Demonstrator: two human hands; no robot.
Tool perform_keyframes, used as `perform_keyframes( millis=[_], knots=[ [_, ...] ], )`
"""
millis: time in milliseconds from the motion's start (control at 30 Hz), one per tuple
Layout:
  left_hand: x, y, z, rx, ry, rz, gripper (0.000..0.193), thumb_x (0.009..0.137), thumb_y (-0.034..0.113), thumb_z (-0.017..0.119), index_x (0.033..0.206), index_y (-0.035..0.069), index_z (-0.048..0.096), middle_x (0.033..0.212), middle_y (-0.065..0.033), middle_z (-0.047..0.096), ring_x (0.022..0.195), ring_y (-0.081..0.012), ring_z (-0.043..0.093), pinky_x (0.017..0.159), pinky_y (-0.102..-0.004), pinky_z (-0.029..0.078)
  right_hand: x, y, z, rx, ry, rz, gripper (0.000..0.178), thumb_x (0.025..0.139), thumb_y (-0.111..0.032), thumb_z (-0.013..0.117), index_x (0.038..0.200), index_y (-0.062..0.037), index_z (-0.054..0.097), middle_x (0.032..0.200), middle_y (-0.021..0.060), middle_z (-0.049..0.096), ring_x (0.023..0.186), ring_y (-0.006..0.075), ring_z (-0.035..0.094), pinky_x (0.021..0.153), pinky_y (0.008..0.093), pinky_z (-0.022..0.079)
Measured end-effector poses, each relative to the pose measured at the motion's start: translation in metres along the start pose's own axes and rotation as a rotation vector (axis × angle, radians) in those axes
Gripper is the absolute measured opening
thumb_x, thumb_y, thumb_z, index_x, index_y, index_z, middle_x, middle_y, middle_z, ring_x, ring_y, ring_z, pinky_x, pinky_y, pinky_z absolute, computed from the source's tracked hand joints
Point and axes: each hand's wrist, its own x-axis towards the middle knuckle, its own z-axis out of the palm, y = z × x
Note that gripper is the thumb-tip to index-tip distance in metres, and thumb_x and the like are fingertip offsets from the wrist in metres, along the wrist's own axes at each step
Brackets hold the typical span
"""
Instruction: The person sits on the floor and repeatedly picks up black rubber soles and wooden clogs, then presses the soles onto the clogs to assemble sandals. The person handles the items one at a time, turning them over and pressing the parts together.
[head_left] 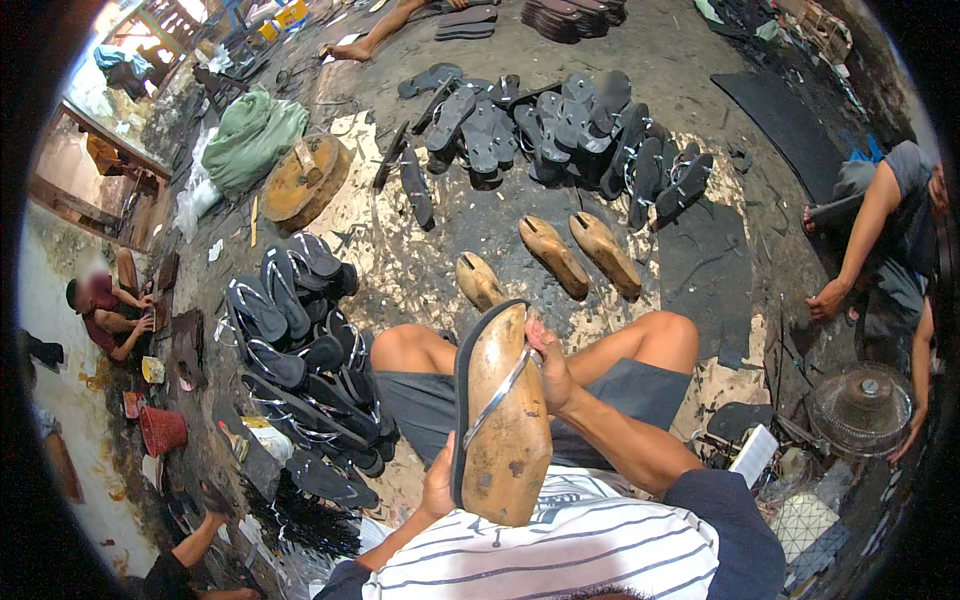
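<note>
A wooden shoe last (512,455) stands tilted in front of my chest, with a black flip-flop (464,400) fitted along its left side. The flip-flop's silver strap (500,392) crosses the wood diagonally. My left hand (437,482) is closed on the sole edge near the heel, its fingers partly hidden behind it. Close to the toe end, my right hand (550,365) grips the last beside the upper end of the strap. On the floor beyond my legs lie a wooden last (480,279), a second last (553,257) and a third last (606,254).
Finished-looking flip-flops pile up at my left (310,350); more flip-flops (480,130) lie ahead. A round wooden block (306,182) is beside a green sack (252,137). At right are a fan cage (858,410) and a co-worker's arm (866,235). Another person (112,310) sits far left.
</note>
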Motion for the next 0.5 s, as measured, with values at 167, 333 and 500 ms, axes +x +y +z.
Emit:
perform_keyframes(
  millis=[167, 333, 500],
  knots=[
    [-0.016, 0.005, 0.005, -0.066, 0.019, 0.088, 0.048, 0.106, 0.036, 0.039, 0.132, -0.001, 0.056, 0.127, -0.0148, 0.064, 0.117, -0.0247, 0.062, 0.105, -0.0387, 0.046, 0.0, 0.005, 0.0, 0.104, -0.071, 0.024, 0.048, 0.098, -0.053, 0.05, 0.113, -0.0081, 0.055, 0.104, 0.0022, 0.061, 0.097, 0.012, 0.062, 0.089, 0.031, 0.052],
    [-0.012, 0.009, -0.002, 0.356, 0.117, 0.102, 0.039, 0.106, 0.033, 0.045, 0.121, 0.0, 0.062, 0.11, -0.0106, 0.069, 0.104, -0.0169, 0.064, 0.099, -0.0329, 0.047, 0.003, -0.001, -0.015, -0.064, -0.014, 0.075, 0.047, 0.098, -0.051, 0.052, 0.113, -0.0066, 0.06, 0.1, 0.002, 0.063, 0.093, 0.0098, 0.061, 0.085, 0.0295, 0.05],
    [0.021, 0.059, 0.037, 0.692, 0.117, 0.464, 0.079, 0.092, 0.033, 0.072, 0.15, 0.004, 0.026, 0.143, -0.0147, 0.046, 0.117, -0.0222, 0.056, 0.103, -0.0353, 0.044, 0.015, -0.052, 0.013, -0.67, -0.116, 0.251, 0.064, 0.1, -0.057, 0.044, 0.116, 0.0027, 0.061, 0.1, 0.0093, 0.068, 0.091, 0.0164, 0.063, 0.083, 0.0352, 0.052]
  ],
)
